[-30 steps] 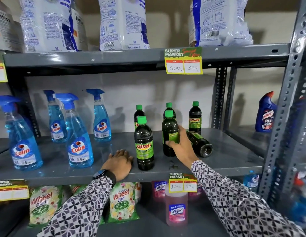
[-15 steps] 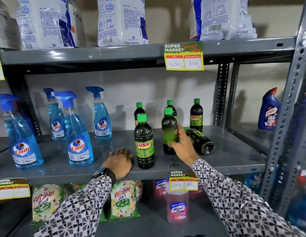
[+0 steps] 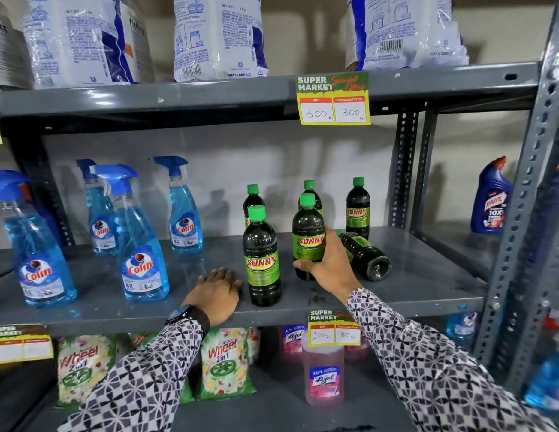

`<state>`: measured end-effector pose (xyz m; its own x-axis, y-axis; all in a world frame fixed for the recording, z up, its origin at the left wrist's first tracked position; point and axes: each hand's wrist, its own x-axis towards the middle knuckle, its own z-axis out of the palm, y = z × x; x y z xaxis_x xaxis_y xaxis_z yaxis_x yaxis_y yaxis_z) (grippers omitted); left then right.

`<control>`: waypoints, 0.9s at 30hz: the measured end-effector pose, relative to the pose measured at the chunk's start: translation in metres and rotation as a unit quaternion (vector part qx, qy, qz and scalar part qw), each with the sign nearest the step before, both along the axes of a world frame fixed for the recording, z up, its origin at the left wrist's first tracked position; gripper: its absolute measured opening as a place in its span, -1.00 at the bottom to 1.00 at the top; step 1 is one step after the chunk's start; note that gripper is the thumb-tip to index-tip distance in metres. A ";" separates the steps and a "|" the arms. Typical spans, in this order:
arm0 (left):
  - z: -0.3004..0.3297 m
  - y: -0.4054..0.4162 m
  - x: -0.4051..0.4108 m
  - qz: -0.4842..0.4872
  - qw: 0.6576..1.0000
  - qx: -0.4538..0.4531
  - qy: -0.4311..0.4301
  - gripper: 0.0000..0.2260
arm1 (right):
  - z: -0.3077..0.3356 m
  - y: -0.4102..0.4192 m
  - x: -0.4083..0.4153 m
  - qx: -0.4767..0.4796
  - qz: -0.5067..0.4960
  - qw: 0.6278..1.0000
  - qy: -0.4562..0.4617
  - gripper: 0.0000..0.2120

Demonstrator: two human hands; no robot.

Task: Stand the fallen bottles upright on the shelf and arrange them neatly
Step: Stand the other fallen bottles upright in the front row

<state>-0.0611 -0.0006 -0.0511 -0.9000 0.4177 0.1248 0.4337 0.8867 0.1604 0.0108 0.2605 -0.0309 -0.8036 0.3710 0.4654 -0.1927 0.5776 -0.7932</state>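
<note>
Several dark Sunny bottles with green caps stand on the grey middle shelf (image 3: pixel 428 294). My right hand (image 3: pixel 329 265) is wrapped around the lower part of one upright Sunny bottle (image 3: pixel 308 235), its label facing me. Just right of it a fallen Sunny bottle (image 3: pixel 365 255) lies on its side, base toward me. Another upright Sunny bottle (image 3: pixel 261 257) stands at the front left. My left hand (image 3: pixel 217 291) rests flat on the shelf beside it, holding nothing. Three more upright bottles stand behind, one of them at the back right (image 3: pixel 357 207).
Blue Colin spray bottles (image 3: pixel 142 244) fill the shelf's left half. A Harpic bottle (image 3: pixel 490 198) stands on the neighbouring shelf at right. Steel uprights (image 3: pixel 406 169) frame the right side. Detergent bags sit above; Wheel packs and a pink Lizol bottle (image 3: pixel 323 375) sit below.
My right hand has turned the held bottle so its Sunny label now faces me. The left hand and the fallen bottle have stayed put.
</note>
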 end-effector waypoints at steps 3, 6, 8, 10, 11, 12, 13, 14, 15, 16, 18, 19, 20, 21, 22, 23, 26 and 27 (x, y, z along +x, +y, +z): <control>0.000 -0.001 -0.001 -0.001 1.000 -0.002 -0.001 -0.49 | 0.003 0.001 0.002 -0.044 0.033 0.998 -0.014 -0.13; 0.000 -0.002 -0.001 0.000 1.000 -0.005 -0.003 -0.48 | 0.002 0.006 0.006 -0.076 0.058 0.995 -0.041 -0.27; 0.001 -0.001 0.000 0.002 1.000 -0.003 -0.004 -0.48 | 0.001 0.010 0.010 -0.083 0.074 0.993 -0.051 -0.31; 0.003 -0.001 0.002 0.005 1.000 -0.004 -0.007 -0.48 | -0.001 0.013 0.018 -0.097 0.104 0.988 -0.053 -0.35; 0.004 -0.001 0.004 0.007 1.000 -0.004 -0.008 -0.48 | -0.002 0.013 0.023 -0.104 0.119 0.986 -0.052 -0.36; 0.005 -0.001 0.005 0.009 1.000 -0.002 -0.008 -0.48 | -0.004 0.014 0.029 -0.109 0.133 0.984 -0.051 -0.36; 0.006 -0.001 0.007 0.011 1.000 0.000 -0.008 -0.49 | -0.006 0.014 0.034 -0.114 0.144 0.982 -0.049 -0.36; 0.007 0.000 0.009 0.012 1.000 0.000 -0.008 -0.49 | -0.008 0.014 0.039 -0.115 0.153 0.980 -0.046 -0.37; 0.008 0.000 0.011 0.012 1.000 -0.002 -0.007 -0.49 | -0.010 0.015 0.042 -0.114 0.158 0.980 -0.042 -0.37; 0.009 0.001 0.012 0.011 1.000 -0.004 -0.007 -0.49 | -0.011 0.015 0.045 -0.115 0.161 0.979 -0.038 -0.38; 0.010 0.002 0.014 0.011 1.000 -0.009 -0.010 -0.50 | -0.013 0.016 0.050 -0.124 0.166 0.978 -0.028 -0.36; 0.011 0.002 0.015 0.012 1.000 -0.011 -0.011 -0.50 | -0.014 0.016 0.051 -0.127 0.168 0.977 -0.023 -0.35; 0.011 0.002 0.015 0.012 1.000 -0.012 -0.011 -0.50 | -0.015 0.016 0.052 -0.125 0.171 0.977 -0.020 -0.35; 0.011 0.001 0.016 0.012 1.000 -0.012 -0.011 -0.50 | -0.015 0.015 0.054 -0.124 0.175 0.977 -0.018 -0.35; 0.012 0.001 0.017 0.013 1.000 -0.012 -0.012 -0.50 | -0.015 0.014 0.055 -0.123 0.180 0.976 -0.017 -0.35; 0.012 0.002 0.018 0.012 1.000 -0.012 -0.012 -0.50 | -0.015 0.014 0.056 -0.122 0.185 0.975 -0.017 -0.35; 0.012 0.002 0.018 0.011 1.000 -0.010 -0.008 -0.51 | -0.011 0.013 0.065 -0.112 0.193 0.975 -0.014 -0.38; 0.012 0.002 0.018 0.011 1.000 -0.009 -0.008 -0.51 | -0.006 0.014 0.069 -0.109 0.181 0.977 0.005 -0.42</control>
<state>-0.0426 0.0012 -0.0391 -0.9106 0.4004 0.1027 0.4122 0.8984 0.1514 0.0799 0.2744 -0.0373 -0.8965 0.1536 0.4156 -0.3616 0.2883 -0.8866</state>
